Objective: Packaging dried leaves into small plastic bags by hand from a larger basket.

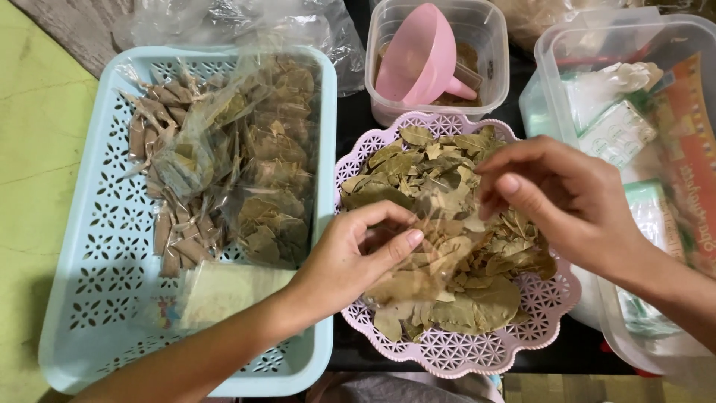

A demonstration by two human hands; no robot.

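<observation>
1. A light blue perforated basket (89, 246) filled the left half of the frame, holding clear packets of dried leaves (272, 172), small packets of brown sticks (175, 231) and a pale flat packet (227, 291) near its lower edge.
2. A large clear plastic tub (567, 37) stood at the right edge, with white and green wrapped items inside.
3. A pink scalloped lattice tray (462, 354) sat at lower centre, heaped with loose dried bay leaves (477, 298).
4. A smaller clear container (388, 30) stood at upper centre, just behind the pink tray, with a pink funnel (421, 60) lying in it.
5. Crumpled clear plastic bags (298, 22) lay along the top, above the blue basket.
6. The right hand (559, 198) hovered over the right side of the leaf heap, its fingers bent and pinched on the top edge of a small clear bag (436, 224).
7. The left hand (347, 261) reached in from the lower left, thumb and fingers closed on the same bag's near edge; the bag was held just above the leaves at the tray's centre, with leaves visible through it.
</observation>
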